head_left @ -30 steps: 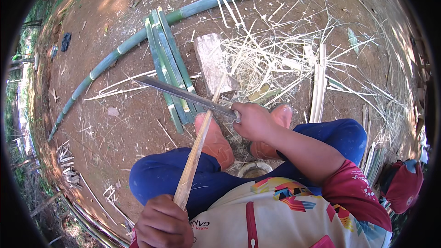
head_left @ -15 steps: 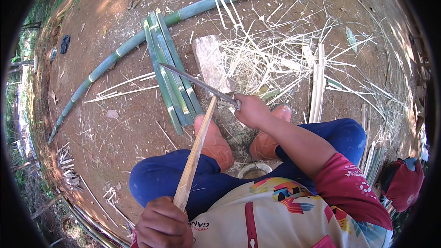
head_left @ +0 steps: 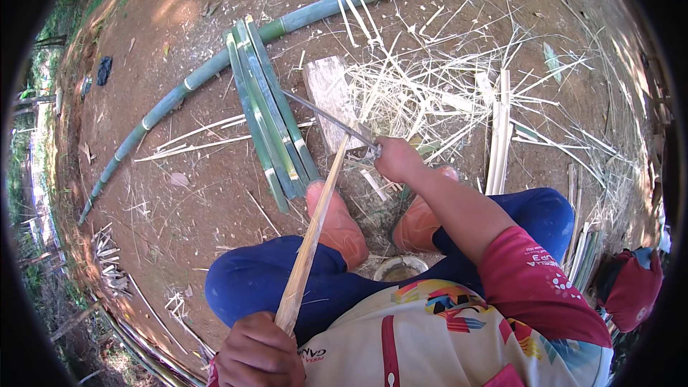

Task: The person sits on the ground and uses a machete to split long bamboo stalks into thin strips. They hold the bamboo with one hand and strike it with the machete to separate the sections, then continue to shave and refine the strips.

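At the lower left, my left hand [head_left: 259, 353] is closed around the near end of a pale split bamboo strip [head_left: 309, 258]. The strip slants up and away between my knees, its far end meeting a long-bladed knife [head_left: 326, 116]. My right hand [head_left: 398, 160] grips the knife at its handle, which the fingers mostly hide. The blade points away to the left, its tip beside a bundle of split green bamboo pieces [head_left: 266, 111]. Beyond the knife, a wooden block [head_left: 330, 93] lies on the ground.
A long green bamboo pole [head_left: 215, 64] curves across the far ground. Thin bamboo shavings [head_left: 419, 97] heap up right of the block. Pale split lengths [head_left: 497, 143] lie by my right knee. My orange shoes [head_left: 337, 229] flank the work. A dark red cap-like thing [head_left: 634, 288] sits at far right.
My right hand and the knife have moved slightly right and away along the strip; the blade is turned thinner to view. My left hand still holds the strip, nearly in place.
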`<state>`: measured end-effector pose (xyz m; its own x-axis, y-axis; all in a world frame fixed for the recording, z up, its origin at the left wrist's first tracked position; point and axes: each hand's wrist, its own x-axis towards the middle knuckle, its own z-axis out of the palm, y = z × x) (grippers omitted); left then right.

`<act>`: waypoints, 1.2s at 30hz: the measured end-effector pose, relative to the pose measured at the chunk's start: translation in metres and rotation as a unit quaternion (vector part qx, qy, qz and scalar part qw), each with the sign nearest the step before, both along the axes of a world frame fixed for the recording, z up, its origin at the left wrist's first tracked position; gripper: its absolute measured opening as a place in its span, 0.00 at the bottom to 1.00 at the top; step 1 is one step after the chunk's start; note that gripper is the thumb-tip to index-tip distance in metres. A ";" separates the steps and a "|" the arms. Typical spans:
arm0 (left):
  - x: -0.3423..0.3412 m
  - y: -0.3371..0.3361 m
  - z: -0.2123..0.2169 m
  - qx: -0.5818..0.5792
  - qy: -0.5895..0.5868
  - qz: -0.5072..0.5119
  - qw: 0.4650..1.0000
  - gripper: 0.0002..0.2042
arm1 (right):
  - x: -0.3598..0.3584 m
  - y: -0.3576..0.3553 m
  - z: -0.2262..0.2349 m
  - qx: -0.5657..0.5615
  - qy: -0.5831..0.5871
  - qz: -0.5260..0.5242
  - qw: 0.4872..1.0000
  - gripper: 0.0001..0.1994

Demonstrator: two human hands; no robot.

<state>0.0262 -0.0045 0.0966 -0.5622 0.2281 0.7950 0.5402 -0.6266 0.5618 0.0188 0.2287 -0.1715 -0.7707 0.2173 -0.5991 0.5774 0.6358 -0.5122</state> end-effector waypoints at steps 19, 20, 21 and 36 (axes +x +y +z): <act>0.001 0.004 0.003 -0.001 -0.013 -0.018 1.000 0.24 | -0.023 0.017 -0.055 -0.037 -0.026 -0.019 0.999 0.18; 0.001 0.004 0.003 0.001 -0.013 -0.015 1.000 0.24 | -0.021 0.015 -0.047 -0.031 -0.027 -0.016 0.999 0.19; 0.001 0.003 0.003 0.003 -0.013 -0.008 1.000 0.24 | -0.019 0.013 -0.038 -0.031 -0.015 -0.021 0.999 0.19; 0.001 -0.002 0.004 -0.019 -0.008 -0.048 0.999 0.23 | 0.058 -0.047 0.146 -0.122 0.142 0.056 0.981 0.17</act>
<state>0.0269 -0.0061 0.1006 -0.5479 0.3125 0.7760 0.4694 -0.6530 0.5943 0.0770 0.1817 -0.0257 -0.9251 -0.0010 -0.3798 0.3225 0.5260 -0.7869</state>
